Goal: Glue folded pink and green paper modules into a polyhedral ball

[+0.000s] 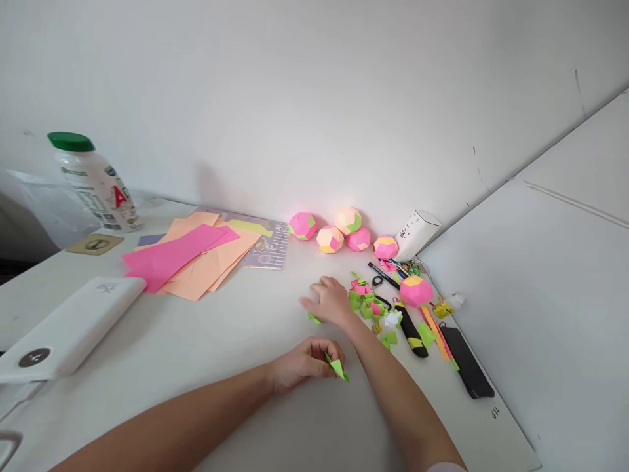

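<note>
My left hand (302,364) rests on the white table (206,367), fingers pinched on a small folded green paper piece (338,367). My right hand (328,301) lies a little farther back, palm down, fingers curled over another green paper piece (313,318) on the table. Just right of that hand is a heap of folded green and pink paper pieces (366,298). A pink and yellow paper ball (415,291) sits beyond the heap.
Several more paper balls (330,239) stand by the wall. Pink and orange paper sheets (194,257) lie at the left, with a white power bank (69,328) and a green-capped bottle (93,183). Scissors (381,288), pens, a black phone (466,362) and a white box (417,233) lie at right.
</note>
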The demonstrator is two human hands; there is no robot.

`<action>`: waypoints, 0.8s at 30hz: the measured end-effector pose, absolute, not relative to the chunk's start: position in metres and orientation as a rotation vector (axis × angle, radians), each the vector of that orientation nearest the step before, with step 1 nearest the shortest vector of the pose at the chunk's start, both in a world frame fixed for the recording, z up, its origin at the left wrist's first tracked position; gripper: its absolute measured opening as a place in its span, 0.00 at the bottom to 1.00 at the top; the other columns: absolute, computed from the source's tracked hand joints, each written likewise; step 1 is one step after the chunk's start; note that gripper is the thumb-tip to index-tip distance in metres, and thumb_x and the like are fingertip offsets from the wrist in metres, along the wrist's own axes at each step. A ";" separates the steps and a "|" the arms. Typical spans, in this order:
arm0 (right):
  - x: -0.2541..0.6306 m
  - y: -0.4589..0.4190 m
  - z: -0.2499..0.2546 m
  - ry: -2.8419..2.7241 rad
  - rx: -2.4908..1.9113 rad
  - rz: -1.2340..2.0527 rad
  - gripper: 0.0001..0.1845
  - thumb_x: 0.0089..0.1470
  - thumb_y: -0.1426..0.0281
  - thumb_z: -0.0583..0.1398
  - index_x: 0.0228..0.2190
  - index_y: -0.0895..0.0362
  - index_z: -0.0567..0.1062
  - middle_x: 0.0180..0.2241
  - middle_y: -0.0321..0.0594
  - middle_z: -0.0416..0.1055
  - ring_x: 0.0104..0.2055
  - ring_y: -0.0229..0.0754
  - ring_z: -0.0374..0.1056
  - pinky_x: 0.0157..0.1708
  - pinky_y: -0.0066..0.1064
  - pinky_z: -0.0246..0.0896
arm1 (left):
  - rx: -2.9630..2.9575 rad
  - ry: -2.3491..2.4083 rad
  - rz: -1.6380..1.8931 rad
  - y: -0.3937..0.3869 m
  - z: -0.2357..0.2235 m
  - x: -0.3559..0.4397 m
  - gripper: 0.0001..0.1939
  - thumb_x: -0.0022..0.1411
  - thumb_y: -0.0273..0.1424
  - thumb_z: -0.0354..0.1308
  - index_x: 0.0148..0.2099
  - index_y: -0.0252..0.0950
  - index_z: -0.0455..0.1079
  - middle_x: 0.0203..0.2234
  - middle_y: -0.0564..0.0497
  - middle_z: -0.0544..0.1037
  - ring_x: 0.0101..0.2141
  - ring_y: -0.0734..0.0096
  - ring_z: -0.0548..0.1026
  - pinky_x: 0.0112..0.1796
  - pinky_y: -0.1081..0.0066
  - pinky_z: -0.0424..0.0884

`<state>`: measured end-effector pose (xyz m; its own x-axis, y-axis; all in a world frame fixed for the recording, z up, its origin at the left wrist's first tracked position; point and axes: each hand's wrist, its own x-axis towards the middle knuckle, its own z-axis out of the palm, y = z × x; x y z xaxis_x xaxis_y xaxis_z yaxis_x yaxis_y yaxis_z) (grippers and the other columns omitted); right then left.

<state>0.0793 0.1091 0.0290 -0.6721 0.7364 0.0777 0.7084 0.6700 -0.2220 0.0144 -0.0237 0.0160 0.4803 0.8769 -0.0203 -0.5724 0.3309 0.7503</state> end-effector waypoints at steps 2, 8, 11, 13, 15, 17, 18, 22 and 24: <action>0.092 0.095 0.022 -2.829 -0.914 0.171 0.19 0.46 0.58 0.63 0.40 0.53 0.75 0.46 0.45 0.67 0.51 0.52 0.58 0.49 0.44 0.53 | 0.773 0.475 0.974 -0.024 0.016 0.014 0.07 0.42 0.25 0.65 0.26 0.34 0.70 0.27 0.52 0.74 0.29 0.70 0.70 0.32 0.70 0.63; 0.164 0.078 0.025 -2.787 -0.637 0.171 0.14 0.53 0.71 0.59 0.43 0.55 0.74 0.51 0.46 0.67 0.56 0.50 0.58 0.55 0.45 0.52 | 0.906 0.473 0.926 -0.024 0.017 0.012 0.06 0.43 0.26 0.65 0.26 0.35 0.70 0.28 0.52 0.74 0.28 0.73 0.67 0.29 0.72 0.59; 0.186 0.074 0.033 -2.685 -0.710 0.283 0.18 0.55 0.67 0.57 0.48 0.55 0.70 0.57 0.48 0.60 0.59 0.49 0.55 0.54 0.44 0.57 | 0.919 0.488 0.913 -0.023 0.016 0.011 0.06 0.44 0.27 0.65 0.26 0.34 0.70 0.28 0.52 0.73 0.28 0.74 0.66 0.29 0.73 0.58; 0.186 0.069 0.034 -2.629 -0.721 0.298 0.17 0.55 0.68 0.57 0.47 0.56 0.71 0.56 0.49 0.60 0.59 0.48 0.55 0.54 0.43 0.57 | 0.941 0.490 0.902 -0.023 0.017 0.011 0.06 0.44 0.27 0.65 0.26 0.34 0.70 0.28 0.52 0.73 0.29 0.73 0.66 0.29 0.72 0.58; 0.175 0.066 0.032 -2.649 -0.669 0.281 0.17 0.53 0.70 0.59 0.46 0.56 0.72 0.56 0.50 0.61 0.59 0.49 0.54 0.54 0.43 0.57 | 0.954 0.481 0.905 -0.024 0.019 0.011 0.05 0.44 0.27 0.64 0.25 0.35 0.70 0.29 0.51 0.73 0.30 0.71 0.66 0.30 0.72 0.59; 0.160 0.066 0.026 -2.703 -0.624 0.231 0.16 0.52 0.73 0.58 0.43 0.54 0.74 0.55 0.47 0.62 0.58 0.49 0.55 0.53 0.44 0.58 | 0.953 0.472 0.902 -0.025 0.021 0.011 0.05 0.44 0.26 0.64 0.25 0.35 0.70 0.29 0.51 0.72 0.30 0.71 0.67 0.31 0.71 0.60; 0.152 0.067 0.024 -2.714 -0.627 0.216 0.16 0.51 0.76 0.56 0.41 0.53 0.75 0.53 0.45 0.64 0.56 0.48 0.57 0.51 0.43 0.60 | 0.951 0.470 0.897 -0.025 0.022 0.011 0.05 0.43 0.26 0.64 0.24 0.35 0.70 0.29 0.52 0.72 0.30 0.71 0.67 0.31 0.71 0.60; 0.145 0.069 0.025 -2.539 -0.618 0.291 0.17 0.51 0.81 0.53 0.29 0.52 0.78 0.41 0.43 0.72 0.46 0.46 0.63 0.43 0.42 0.63 | 0.924 0.472 0.899 -0.026 0.021 0.012 0.05 0.43 0.25 0.64 0.25 0.35 0.70 0.28 0.52 0.73 0.29 0.71 0.67 0.31 0.71 0.60; 0.157 0.066 0.030 -2.377 -0.622 0.417 0.16 0.52 0.79 0.53 0.27 0.50 0.78 0.40 0.41 0.72 0.45 0.45 0.65 0.43 0.42 0.64 | 0.883 0.471 0.928 -0.025 0.019 0.012 0.05 0.43 0.25 0.64 0.25 0.35 0.70 0.28 0.52 0.73 0.30 0.70 0.68 0.32 0.71 0.60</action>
